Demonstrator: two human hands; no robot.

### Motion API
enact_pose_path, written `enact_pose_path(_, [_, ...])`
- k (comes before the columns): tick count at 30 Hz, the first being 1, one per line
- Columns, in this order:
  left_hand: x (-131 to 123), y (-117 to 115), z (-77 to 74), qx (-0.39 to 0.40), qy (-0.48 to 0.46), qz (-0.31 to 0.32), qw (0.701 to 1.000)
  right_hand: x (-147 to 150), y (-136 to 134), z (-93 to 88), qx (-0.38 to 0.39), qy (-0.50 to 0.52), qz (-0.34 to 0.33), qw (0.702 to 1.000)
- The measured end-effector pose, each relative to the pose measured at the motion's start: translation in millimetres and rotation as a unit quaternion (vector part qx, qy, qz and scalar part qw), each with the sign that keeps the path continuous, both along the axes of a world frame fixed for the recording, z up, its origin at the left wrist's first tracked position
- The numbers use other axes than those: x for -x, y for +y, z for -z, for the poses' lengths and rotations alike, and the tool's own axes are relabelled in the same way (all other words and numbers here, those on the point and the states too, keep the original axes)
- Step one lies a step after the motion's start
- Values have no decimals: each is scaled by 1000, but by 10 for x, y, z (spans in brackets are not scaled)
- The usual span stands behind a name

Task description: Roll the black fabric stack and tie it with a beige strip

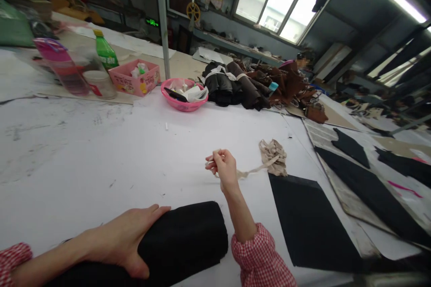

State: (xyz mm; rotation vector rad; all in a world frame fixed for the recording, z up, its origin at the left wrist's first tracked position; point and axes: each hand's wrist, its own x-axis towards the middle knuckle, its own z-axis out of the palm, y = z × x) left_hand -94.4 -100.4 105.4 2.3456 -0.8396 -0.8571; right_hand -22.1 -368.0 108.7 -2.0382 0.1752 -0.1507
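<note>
A thick roll of black fabric [188,237] lies at the front of the white-covered table, running out of view at the bottom left. My left hand [129,237] clasps it from above, the thumb on the near side and the fingers over the far side. Beyond the roll's right end, my right hand [222,166] is raised and closed in a pinch on a beige cloth strip [261,168]. This strip trails right to a crumpled heap of beige strips [274,157]. Part of the strip is hidden behind my right hand and wrist.
Right of my forearm lies a flat black fabric piece [313,219], with more black pieces [360,184] on a board. At the back stand a pink bowl [184,106], a pink basket [134,83], a green bottle [106,51], rolled dark material [222,85] and a metal post [162,22].
</note>
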Motion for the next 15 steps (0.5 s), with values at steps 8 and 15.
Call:
enact_pose_path(8, [-31, 9, 1, 12, 32, 12, 999, 137, 669, 106, 104, -4, -253, 962])
enact_pose_path(15, [-72, 43, 67, 12, 16, 19, 1000, 294, 504, 103, 195, 18, -290, 937])
